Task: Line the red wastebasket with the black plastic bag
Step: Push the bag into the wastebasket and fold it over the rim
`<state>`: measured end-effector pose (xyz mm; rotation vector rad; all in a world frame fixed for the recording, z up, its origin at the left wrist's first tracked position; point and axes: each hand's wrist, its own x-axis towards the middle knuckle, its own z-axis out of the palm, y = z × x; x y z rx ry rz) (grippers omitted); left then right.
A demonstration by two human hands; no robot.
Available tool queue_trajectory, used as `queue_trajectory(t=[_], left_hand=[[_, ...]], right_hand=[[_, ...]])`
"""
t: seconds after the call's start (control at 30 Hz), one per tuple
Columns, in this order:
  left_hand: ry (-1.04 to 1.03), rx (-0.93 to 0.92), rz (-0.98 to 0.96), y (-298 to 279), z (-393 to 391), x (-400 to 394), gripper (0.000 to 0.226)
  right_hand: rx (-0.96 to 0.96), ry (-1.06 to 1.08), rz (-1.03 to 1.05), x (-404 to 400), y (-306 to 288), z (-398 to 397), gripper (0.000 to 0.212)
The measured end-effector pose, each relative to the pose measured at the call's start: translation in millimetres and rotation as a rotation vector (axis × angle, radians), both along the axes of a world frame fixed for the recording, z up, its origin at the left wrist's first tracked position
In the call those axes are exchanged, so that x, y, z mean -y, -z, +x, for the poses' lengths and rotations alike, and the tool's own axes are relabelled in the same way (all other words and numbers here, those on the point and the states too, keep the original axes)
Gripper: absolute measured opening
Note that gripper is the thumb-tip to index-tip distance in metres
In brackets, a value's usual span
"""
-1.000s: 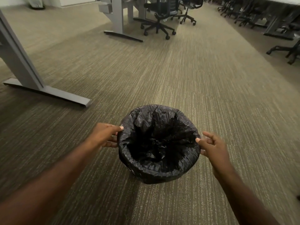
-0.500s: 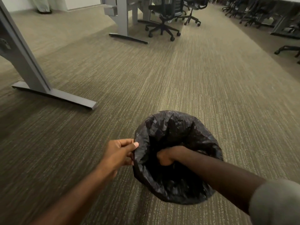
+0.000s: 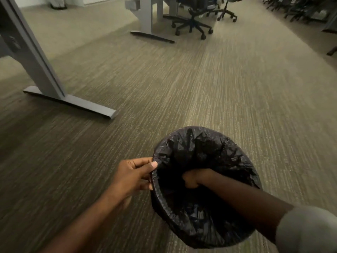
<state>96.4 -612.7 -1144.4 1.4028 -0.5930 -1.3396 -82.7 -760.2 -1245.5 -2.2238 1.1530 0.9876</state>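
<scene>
The black plastic bag (image 3: pixel 204 152) covers the wastebasket on the carpet at lower centre, folded over its whole rim, so no red shows. My left hand (image 3: pixel 133 175) pinches the bag at the left side of the rim, thumb on top. My right hand (image 3: pixel 191 179) reaches down inside the bag, fingers curled into a fist against the dark plastic; I cannot tell whether it grips the bag. My right forearm crosses the near right part of the rim.
A grey desk leg with a flat foot (image 3: pixel 73 101) stands on the carpet to the left. Another desk leg (image 3: pixel 147 21) and office chairs (image 3: pixel 193 22) are farther back. More chairs line the far right.
A second ago both hands held opposite sides of the rim. My right hand has since gone down into the bag. The view has shifted, putting the basket lower and to the right.
</scene>
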Motion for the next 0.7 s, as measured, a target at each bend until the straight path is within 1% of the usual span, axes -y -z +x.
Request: queue_trajectory(t=[0.03, 0.1, 0.17, 0.3, 0.37, 0.4, 0.47, 0.57, 0.63, 0.7], left_hand=[[-0.001, -0.006, 0.004, 0.9, 0.8, 1.5, 0.016], [-0.005, -0.007, 0.007, 1.7, 1.9, 4.5, 0.017], [-0.010, -0.001, 0.009, 1.1, 2.9, 6.9, 0.016], [0.004, 0.006, 0.014, 0.2, 5.1, 11.4, 0.014], [0.027, 0.018, 0.006, -0.2, 5.0, 13.5, 0.014], [0.036, 0.024, 0.002, -0.6, 4.6, 14.6, 0.013], [0.041, 0.021, -0.003, -0.5, 4.3, 16.8, 0.008], [0.024, 0.009, 0.005, 0.5, 7.3, 19.5, 0.006], [0.011, 0.006, 0.017, 1.4, 10.8, 21.2, 0.008], [0.003, -0.004, 0.027, 2.3, 14.1, 22.8, 0.012]], right_hand=[[0.041, -0.003, 0.010, 0.9, -2.3, -2.3, 0.034], [0.056, -0.053, 0.108, 0.4, -3.7, -8.0, 0.034], [-0.013, -0.104, 0.183, -4.1, 1.3, -17.8, 0.038], [-0.275, -0.296, 0.181, -21.9, 18.6, -39.6, 0.044], [-0.264, -0.336, 0.197, -27.0, 17.5, -41.1, 0.046], [-0.206, -0.324, 0.211, -26.9, 8.1, -38.9, 0.046], [-0.028, -0.259, 0.192, -19.5, -26.3, -32.6, 0.045], [0.312, -0.112, -0.004, -4.8, -96.8, -36.4, 0.036], [0.588, 0.079, -0.180, -3.5, -135.4, -54.9, 0.028], [0.888, 0.360, -0.341, -10.1, -157.7, -86.4, 0.022]])
